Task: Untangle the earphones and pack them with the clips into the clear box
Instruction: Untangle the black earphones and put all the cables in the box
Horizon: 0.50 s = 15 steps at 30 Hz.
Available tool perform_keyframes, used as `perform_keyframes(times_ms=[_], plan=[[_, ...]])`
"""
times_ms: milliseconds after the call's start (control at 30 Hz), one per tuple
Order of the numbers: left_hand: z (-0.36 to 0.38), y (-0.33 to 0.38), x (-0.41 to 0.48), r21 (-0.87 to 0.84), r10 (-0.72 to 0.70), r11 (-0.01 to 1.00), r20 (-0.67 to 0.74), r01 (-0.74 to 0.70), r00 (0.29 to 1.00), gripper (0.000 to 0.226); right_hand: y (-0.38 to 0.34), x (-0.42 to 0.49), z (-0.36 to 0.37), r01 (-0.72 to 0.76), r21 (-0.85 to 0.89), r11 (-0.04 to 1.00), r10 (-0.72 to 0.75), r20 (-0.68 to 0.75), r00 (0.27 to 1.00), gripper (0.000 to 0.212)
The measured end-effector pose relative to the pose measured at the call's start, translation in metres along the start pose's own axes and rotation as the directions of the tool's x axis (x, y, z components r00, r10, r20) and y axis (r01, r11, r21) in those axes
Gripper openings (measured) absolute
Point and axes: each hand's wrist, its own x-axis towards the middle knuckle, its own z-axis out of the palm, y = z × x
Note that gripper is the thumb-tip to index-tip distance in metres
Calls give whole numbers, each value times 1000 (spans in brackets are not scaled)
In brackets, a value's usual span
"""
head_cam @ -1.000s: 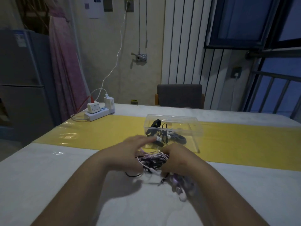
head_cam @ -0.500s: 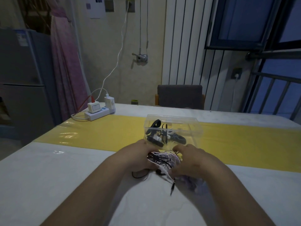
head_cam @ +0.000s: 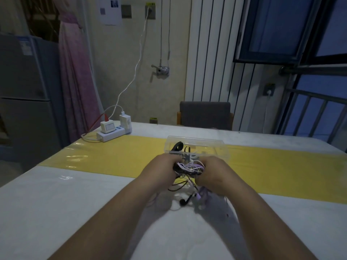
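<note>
From the head view, both hands are raised just above the surface, close together, with a tangled bundle of earphones between them. The left hand has its fingers curled round the left side of the bundle. The right hand grips the right side, its fingers curled inward and mostly hidden behind the back of the hand.

The bundle is a tight knot of thin black, white and pale purple cords. Loose loops hang below the hands, and one black earbud dangles beneath them, at or just above the surface. A purple piece hangs under the right hand, too blurred to make out.

Just beyond the hands stands the clear box, open at the top, on a yellow strip. Black clips lie inside it, at the end nearer the left hand. Far beyond the left hand sits a white power strip with chargers plugged in. A grey chair stands past the box.
</note>
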Motion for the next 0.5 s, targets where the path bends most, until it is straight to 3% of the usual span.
perform_keyframes(times_ms=[200, 500], plan=[[-39, 18, 22, -25, 31, 999, -86, -34, 996, 24, -12, 5, -36, 60, 108, 992, -42, -158, 987, 13], [-79, 50, 62, -148, 49, 986, -213, -82, 976, 35, -29, 27, -93, 139, 149, 979, -82, -337, 938, 19]])
